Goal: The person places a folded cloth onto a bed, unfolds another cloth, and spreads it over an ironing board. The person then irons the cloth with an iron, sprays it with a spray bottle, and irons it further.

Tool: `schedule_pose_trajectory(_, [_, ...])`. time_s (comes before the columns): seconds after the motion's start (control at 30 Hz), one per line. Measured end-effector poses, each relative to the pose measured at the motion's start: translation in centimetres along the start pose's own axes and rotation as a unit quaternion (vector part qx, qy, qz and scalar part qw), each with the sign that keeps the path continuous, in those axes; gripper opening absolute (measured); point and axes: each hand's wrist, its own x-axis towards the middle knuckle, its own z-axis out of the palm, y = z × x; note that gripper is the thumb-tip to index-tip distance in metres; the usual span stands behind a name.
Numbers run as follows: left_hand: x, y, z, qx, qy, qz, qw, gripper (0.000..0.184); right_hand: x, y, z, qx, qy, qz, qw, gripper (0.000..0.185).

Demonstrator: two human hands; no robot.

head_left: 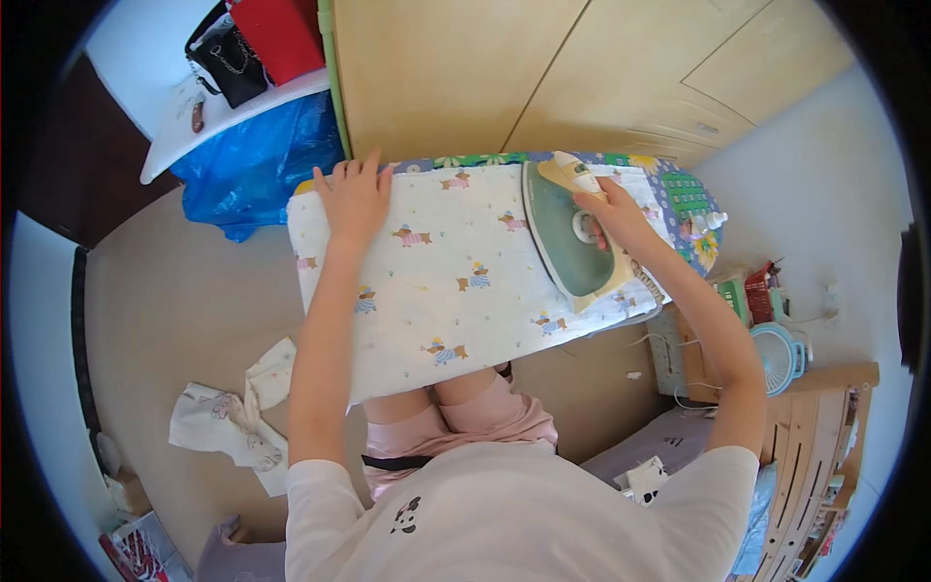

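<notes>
A white cloth [436,291] printed with small dachshunds lies spread over the ironing board [679,184], its near edge hanging down in front. My left hand [354,199] rests on the cloth's far left corner, fingers spread. In my right hand [616,218] is the handle of a green and cream iron [567,242], with my fingers wrapped round it. The iron is on the right part of the cloth, its long side toward the left. The underside of the iron is hidden.
Beyond the board stand wooden cabinet doors [456,78]. A blue plastic bag [267,160] hangs at the left, below a black handbag [231,63]. A small white bottle [713,221] is at the board's right end. White clothing [218,422] lies at lower left; a light-blue fan [776,357] stands right.
</notes>
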Motion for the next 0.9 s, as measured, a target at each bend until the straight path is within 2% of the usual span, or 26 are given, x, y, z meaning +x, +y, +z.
schedule_pose_trajectory(0.2, [-0.19, 0.05, -0.08, 0.008, -0.005, 0.017, 1.0, 0.039, 0.33, 0.47, -0.1, 0.023, 0.004, 0.01, 1.0, 0.043])
schedule_pose_trajectory(0.27, [-0.09, 0.18, -0.2, -0.002, -0.036, 0.002, 0.999, 0.038, 0.28, 0.52, -0.27, 0.015, 0.0, 0.012, 1.0, 0.044])
schedule_pose_trajectory(0.67, [-0.22, 0.07, -0.3, -0.019, -0.023, 0.012, 0.999, 0.036, 0.11, 0.12, -0.39, 0.01, -0.009, 0.017, 1.0, 0.046])
schedule_pose_trajectory(0.9, [-0.15, 0.1, -0.15, 0.014, -0.019, 0.011, 1.0, 0.036, 0.44, 0.81, -0.1, 0.032, 0.011, -0.001, 0.999, 0.042])
